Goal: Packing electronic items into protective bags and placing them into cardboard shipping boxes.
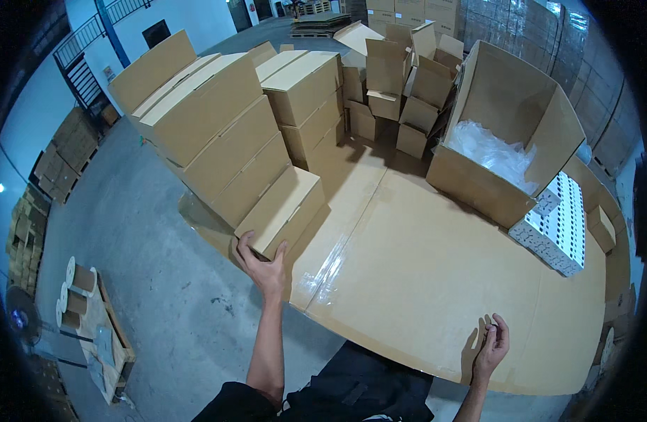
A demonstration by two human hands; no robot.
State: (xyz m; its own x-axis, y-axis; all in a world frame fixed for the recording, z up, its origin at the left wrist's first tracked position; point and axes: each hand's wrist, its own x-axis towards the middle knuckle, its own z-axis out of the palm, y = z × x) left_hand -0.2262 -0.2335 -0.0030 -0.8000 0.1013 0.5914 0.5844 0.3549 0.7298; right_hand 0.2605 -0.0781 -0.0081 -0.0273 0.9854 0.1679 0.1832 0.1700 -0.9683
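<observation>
My left hand grips the near end of a closed brown cardboard box, thumb on one side and fingers on the other. That box lies on the cardboard-covered table, against a tall stack of similar boxes. Over the table's near right part is my right hand, fingers curled together; whether a small thing is pinched in them I cannot make out.
A second box stack stands behind. Several open-flapped cartons fill the far side. At right, a large open carton holds clear plastic bags, beside white perforated blocks. A pallet with spools sits on the floor left.
</observation>
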